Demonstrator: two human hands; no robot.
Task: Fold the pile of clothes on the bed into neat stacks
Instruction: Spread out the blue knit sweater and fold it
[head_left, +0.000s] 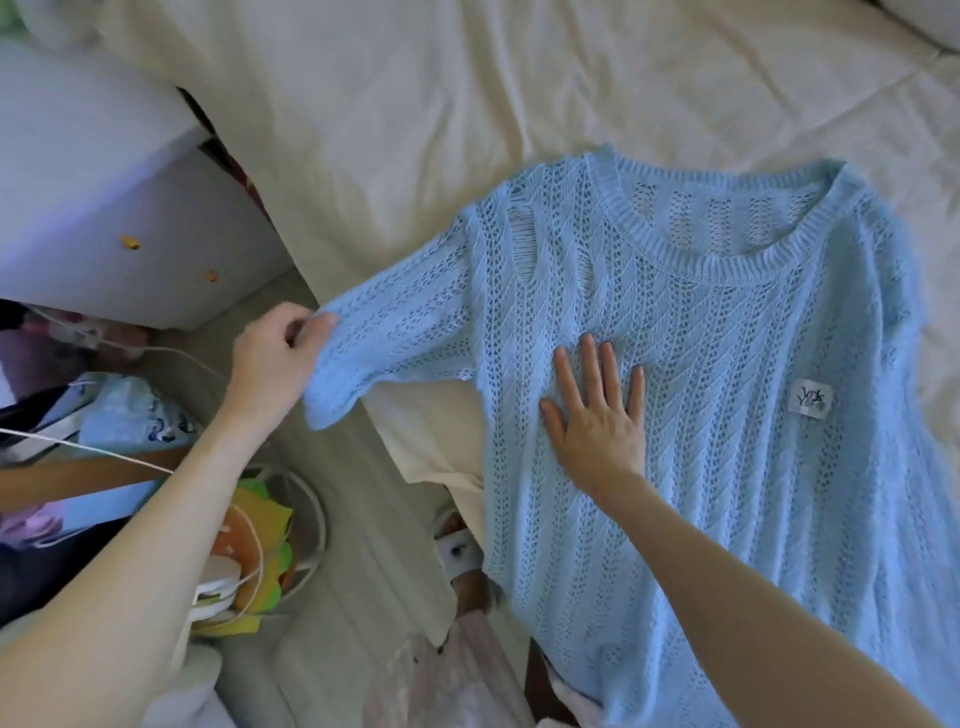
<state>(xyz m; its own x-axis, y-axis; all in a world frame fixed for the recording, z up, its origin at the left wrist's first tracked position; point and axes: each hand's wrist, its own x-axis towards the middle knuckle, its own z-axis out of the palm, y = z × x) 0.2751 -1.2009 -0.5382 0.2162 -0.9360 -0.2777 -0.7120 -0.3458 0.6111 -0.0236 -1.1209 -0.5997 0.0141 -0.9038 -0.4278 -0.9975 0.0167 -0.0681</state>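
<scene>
A light blue open-knit sweater (727, 415) lies spread flat on the cream bed sheet (415, 130), neckline toward the far side, with a small white label on its right part. My left hand (275, 353) pinches the cuff end of the sweater's left sleeve (384, 343), which is stretched out past the bed's edge. My right hand (597, 415) lies flat with fingers spread on the sweater's chest, pressing it to the bed.
Left of the bed stands a white cabinet (130, 218). On the floor below it lie bags, white cables and a round white stand with colourful paper (260, 545). A pale plastic bag (441, 675) sits at the bed's near corner.
</scene>
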